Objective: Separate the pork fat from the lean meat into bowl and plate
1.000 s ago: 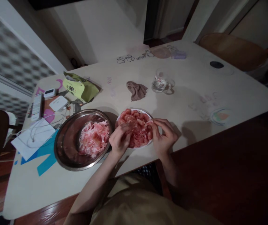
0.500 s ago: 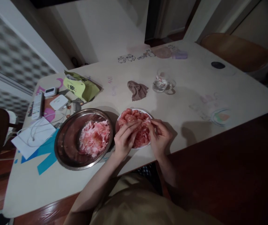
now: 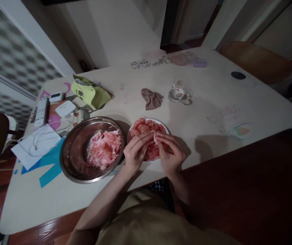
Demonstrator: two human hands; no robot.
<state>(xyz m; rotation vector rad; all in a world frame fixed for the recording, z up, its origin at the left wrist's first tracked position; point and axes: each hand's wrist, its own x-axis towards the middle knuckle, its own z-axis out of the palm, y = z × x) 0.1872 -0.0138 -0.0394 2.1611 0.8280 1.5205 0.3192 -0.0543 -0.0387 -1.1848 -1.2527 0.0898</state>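
Observation:
A white plate (image 3: 165, 127) piled with pink-red pieces of fruit flesh (image 3: 142, 127) sits near the table's front edge. My left hand (image 3: 135, 153) and my right hand (image 3: 170, 153) meet over the plate's near side, fingers pinched together on one small piece (image 3: 155, 137) held between them. Left of the plate stands a large steel bowl (image 3: 71, 153) holding a heap of paler pink peelings (image 3: 103, 153).
A brown cloth (image 3: 152, 98) and a glass mug (image 3: 177, 93) lie farther back. At the left are a yellow-green bag (image 3: 91, 93), a remote (image 3: 40, 111), white boxes, a cable and paper (image 3: 35, 144). A wooden chair (image 3: 256, 59) stands at the far right.
My right hand moved in from the plate's right rim toward my left hand. Both now pinch one piece together over the plate.

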